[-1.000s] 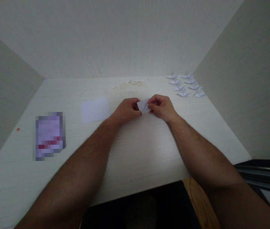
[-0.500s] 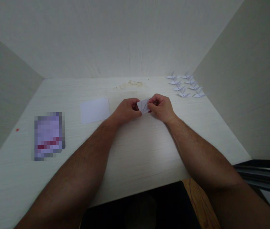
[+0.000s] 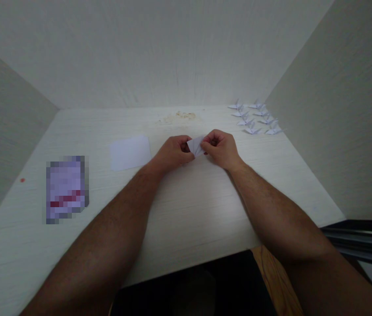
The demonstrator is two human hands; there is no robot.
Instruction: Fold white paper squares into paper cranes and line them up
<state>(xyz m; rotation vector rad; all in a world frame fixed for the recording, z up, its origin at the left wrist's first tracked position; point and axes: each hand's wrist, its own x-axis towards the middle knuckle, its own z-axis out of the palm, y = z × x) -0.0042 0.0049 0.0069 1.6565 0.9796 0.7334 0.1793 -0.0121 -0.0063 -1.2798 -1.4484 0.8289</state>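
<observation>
A small folded piece of white paper [image 3: 195, 145], with crease lines across its face, is held up between my two hands over the table. My left hand [image 3: 174, 152] pinches its left side and lower corner between thumb and fingers. Its right side is gripped by my right hand [image 3: 220, 147], thumb and forefinger closed on the edge and partly covering it. To the left of my left hand lies a stack or sheet of plain white paper [image 3: 130, 152]. Several folded white paper cranes [image 3: 252, 130] stand in two columns at the back right.
A blurred-out purple object with a red stripe [image 3: 66, 186] lies on the left of the white table [image 3: 199, 228]. A small red spot [image 3: 22, 180] is beside it. Brownish marks [image 3: 186, 115] show near the back wall. Walls enclose the back and both sides.
My right thumb and forefinger have shifted slightly left along the folded paper. Both hands keep their hold, and the whole view has moved very little.
</observation>
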